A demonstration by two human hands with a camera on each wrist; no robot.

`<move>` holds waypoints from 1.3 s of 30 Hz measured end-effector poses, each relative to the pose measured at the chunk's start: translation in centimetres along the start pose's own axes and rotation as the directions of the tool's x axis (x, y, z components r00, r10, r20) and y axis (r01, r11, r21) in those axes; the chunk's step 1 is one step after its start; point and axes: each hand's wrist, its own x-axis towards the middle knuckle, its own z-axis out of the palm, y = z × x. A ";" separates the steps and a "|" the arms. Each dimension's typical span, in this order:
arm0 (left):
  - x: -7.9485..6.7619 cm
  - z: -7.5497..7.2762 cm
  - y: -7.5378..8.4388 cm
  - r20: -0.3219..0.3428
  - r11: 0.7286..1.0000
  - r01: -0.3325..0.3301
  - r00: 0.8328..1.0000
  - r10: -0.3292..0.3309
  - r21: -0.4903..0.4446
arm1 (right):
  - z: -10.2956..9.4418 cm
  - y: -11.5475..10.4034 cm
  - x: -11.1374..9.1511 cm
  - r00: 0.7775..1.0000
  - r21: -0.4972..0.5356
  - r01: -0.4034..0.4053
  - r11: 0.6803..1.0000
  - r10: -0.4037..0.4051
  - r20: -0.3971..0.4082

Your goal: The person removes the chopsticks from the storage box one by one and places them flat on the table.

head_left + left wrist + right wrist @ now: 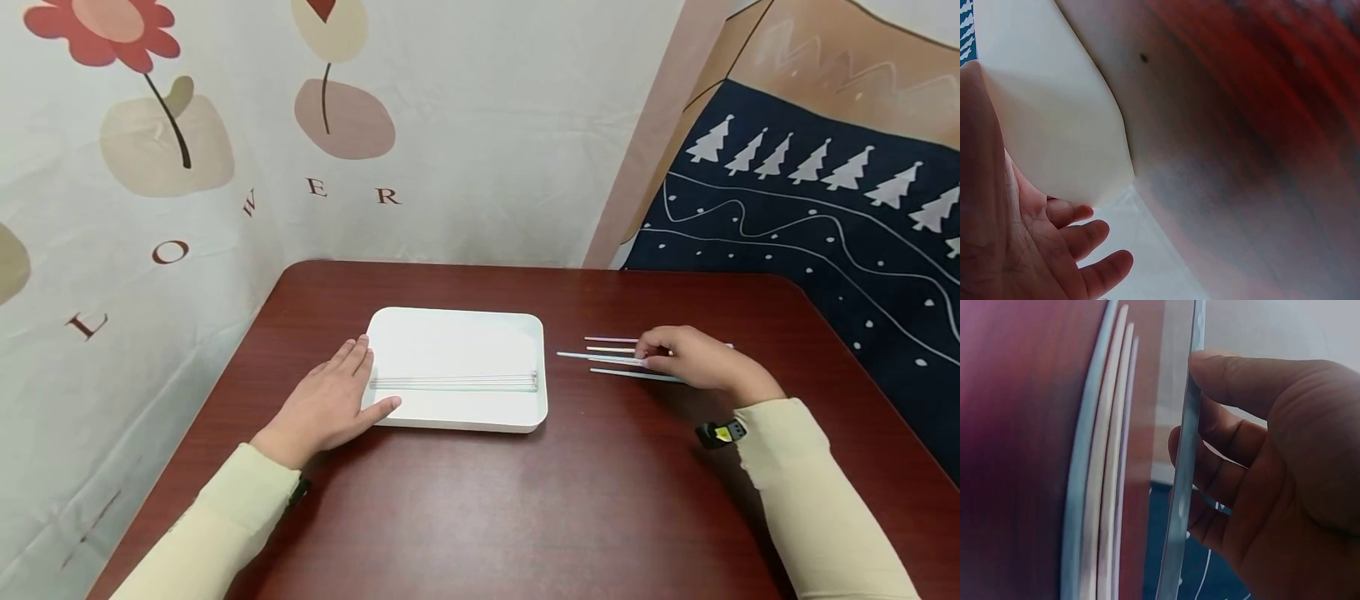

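Observation:
In the head view a white rectangular tray (457, 337) lies on the table, with several thin pale sticks (454, 382) side by side across it. My left hand (328, 408) rests against the tray's left side, fingers straight and thumb over the near rim. To the right of the tray, my right hand (693, 357) pinches a thin light blue stick (1189, 425) between thumb and fingers, raised off the table. Below it several loose sticks lie roughly parallel, among them a blue one (1085, 450), cream ones (1108, 425) and a purple one (1129, 406).
The dark red-brown table (480, 508) has rounded far corners. Behind it hangs a white cloth (480, 125) with flower prints and letters. At the right is a dark blue cloth (787, 217) with white trees.

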 end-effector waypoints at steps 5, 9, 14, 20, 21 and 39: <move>0.0 0.0 0.0 -0.004 1.000 0.000 1.000 0.000 -0.001 | -0.1 0.9 -1.7 0.997 -0.014 -0.076 0.997 0.077 0.019; 0.0 0.0 -0.1 0.005 1.000 0.003 1.000 -0.003 -0.005 | -0.1 1.5 -2.8 0.996 -0.025 -0.088 0.996 0.089 0.026; 0.0 0.0 -0.1 0.007 1.000 0.004 1.000 -0.004 -0.007 | 0.1 2.0 -3.6 0.995 -0.025 -0.089 0.996 0.090 0.033; 0.0 0.0 -0.1 0.004 1.000 0.004 1.000 -0.004 -0.003 | 0.6 2.3 -4.1 0.995 -0.029 -0.090 0.996 0.091 0.049; -0.1 0.0 -0.1 0.003 1.000 0.002 1.000 -0.002 -0.004 | 0.7 2.3 -4.1 0.995 -0.033 -0.091 0.995 0.092 0.048; -0.1 -0.2 0.0 0.003 1.000 0.000 1.000 0.000 -0.009 | 1.5 2.5 -4.5 0.996 -0.026 -0.085 0.996 0.085 0.008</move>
